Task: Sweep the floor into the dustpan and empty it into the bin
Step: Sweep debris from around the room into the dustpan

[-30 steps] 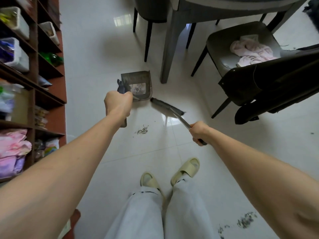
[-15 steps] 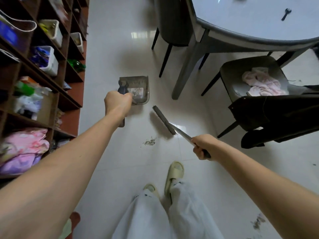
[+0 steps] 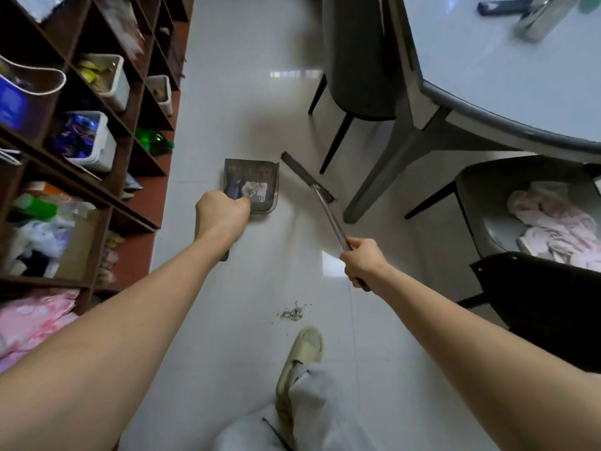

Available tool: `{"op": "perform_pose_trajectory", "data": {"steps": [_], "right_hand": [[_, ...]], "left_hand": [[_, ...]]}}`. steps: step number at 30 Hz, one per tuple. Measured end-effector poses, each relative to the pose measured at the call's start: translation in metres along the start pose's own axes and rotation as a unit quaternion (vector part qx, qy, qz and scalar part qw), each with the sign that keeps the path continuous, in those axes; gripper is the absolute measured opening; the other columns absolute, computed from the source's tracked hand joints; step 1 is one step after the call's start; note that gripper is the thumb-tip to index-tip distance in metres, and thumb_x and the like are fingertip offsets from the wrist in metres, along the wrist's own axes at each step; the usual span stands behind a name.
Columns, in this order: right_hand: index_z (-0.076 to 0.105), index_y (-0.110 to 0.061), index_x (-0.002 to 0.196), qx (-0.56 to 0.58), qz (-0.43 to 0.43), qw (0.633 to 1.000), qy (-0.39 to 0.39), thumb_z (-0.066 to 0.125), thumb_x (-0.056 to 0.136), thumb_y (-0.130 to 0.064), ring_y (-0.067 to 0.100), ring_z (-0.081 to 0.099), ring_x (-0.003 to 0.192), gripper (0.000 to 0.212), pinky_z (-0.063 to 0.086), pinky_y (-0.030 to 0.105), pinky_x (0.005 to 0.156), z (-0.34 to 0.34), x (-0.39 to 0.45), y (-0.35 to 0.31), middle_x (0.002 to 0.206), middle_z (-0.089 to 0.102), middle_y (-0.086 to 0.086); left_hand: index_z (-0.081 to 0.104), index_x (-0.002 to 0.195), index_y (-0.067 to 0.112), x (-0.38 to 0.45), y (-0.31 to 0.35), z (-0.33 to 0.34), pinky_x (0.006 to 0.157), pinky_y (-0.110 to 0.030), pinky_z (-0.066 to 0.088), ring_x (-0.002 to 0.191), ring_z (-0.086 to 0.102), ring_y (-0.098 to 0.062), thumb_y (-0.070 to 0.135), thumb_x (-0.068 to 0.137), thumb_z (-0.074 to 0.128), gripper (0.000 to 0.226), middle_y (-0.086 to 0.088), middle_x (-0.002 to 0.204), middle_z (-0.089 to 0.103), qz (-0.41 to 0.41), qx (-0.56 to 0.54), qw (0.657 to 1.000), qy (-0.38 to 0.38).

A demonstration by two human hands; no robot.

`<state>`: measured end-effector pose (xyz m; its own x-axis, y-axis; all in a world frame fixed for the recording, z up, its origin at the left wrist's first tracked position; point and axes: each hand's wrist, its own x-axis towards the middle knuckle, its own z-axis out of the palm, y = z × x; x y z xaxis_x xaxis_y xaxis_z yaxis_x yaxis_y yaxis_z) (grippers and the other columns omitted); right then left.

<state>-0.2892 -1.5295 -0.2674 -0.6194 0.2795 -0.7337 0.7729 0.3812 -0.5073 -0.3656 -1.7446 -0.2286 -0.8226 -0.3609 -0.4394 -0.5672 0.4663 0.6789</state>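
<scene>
Nearest: one beige slipper (image 3: pixel 304 356) under a pale trouser leg (image 3: pixel 292 418), on the white tile floor (image 3: pixel 244 76). Just ahead of the slipper a small debris pile (image 3: pixel 292 313) lies loose on the tile, well short of the dustpan and brush head. R hand (image 3: pixel 363 262) is clenched round the broom handle (image 3: pixel 328 216); the brush head (image 3: pixel 305 175) sits further out, angled, near a table leg and to the right of the pan. L hand (image 3: pixel 222 216) is wrapped round the dustpan grip, w/ the grip's end sticking out below the wrist. The dustpan (image 3: pixel 257 183) is a dark see-through tray, mouth facing away; inside it some pale scraps and a darker bit, exact contents too blurred to tell. Left side: brown cubby shelf (image 3: pixel 143 196). Low compartments hold pink fabric (image 3: pixel 32 320) and white plastic bags (image 3: pixel 42 236); higher up a white bin (image 3: pixel 94 141) w/ blue-purple packets, a green bottle (image 3: pixel 153 141) lying on its side, another white bin (image 3: pixel 110 76) w/ yellowish items, and a smaller white bin (image 3: pixel 161 92) beyond. Right: a grey chair (image 3: pixel 487 190) whose seat holds crumpled pale pink cloth (image 3: pixel 553 226), dark garment (image 3: pixel 553 304) draped over its back. Far: round grey table (image 3: pixel 504 92), w/ a shiny metal cylinder (image 3: pixel 543 17) on top, and a second dark chair (image 3: pixel 357 60) tucked beside it.
</scene>
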Motion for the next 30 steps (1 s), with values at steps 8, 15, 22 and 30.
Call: {"op": "perform_pose_trajectory", "data": {"steps": [8,15,22,30], "right_hand": [[0.054,-0.016,0.129,-0.045,-0.06,0.995,0.059,0.031,0.087,-0.001,0.02,0.043,0.044,0.049,0.035,0.02,0.038,0.024,0.133,-0.099,0.082,0.055,0.012],[0.058,-0.022,0.128,-0.102,-0.062,0.986,0.116,0.04,0.09,-0.007,0.027,0.058,0.083,0.045,0.04,0.02,0.034,0.057,0.263,-0.15,0.114,0.062,0.014],[0.045,-0.025,0.14,-0.076,0.024,0.992,0.101,0.039,0.096,-0.016,0.029,0.058,0.09,0.045,0.047,0.024,0.054,0.116,0.316,-0.126,0.12,0.056,0.012],[0.028,-0.042,0.147,-0.078,0.092,0.992,0.046,0.028,0.099,-0.023,0.02,0.043,0.051,0.052,0.039,0.023,0.043,0.138,0.243,-0.085,0.1,0.054,0.013]], "left_hand": [[0.057,0.076,0.003,0.099,0.02,0.037,0.051,-0.026,0.035,0.058,0.048,-0.029,0.019,0.087,0.054,0.019,-0.008,0.065,0.051,0.017,-0.011,0.999,0.033],[0.044,0.065,0.011,0.194,0.022,0.087,0.048,-0.026,0.035,0.042,0.039,-0.021,0.011,0.086,0.052,0.023,-0.005,0.053,0.044,-0.035,-0.144,0.984,-0.101],[0.048,0.069,0.009,0.254,0.006,0.097,0.048,-0.027,0.038,0.038,0.038,-0.017,0.011,0.088,0.053,0.019,-0.005,0.053,0.045,-0.015,-0.133,0.978,-0.158],[0.046,0.069,0.008,0.248,0.011,0.077,0.056,-0.031,0.045,0.04,0.041,-0.02,0.013,0.088,0.052,0.021,-0.008,0.059,0.048,-0.011,-0.088,0.976,-0.196]]}}
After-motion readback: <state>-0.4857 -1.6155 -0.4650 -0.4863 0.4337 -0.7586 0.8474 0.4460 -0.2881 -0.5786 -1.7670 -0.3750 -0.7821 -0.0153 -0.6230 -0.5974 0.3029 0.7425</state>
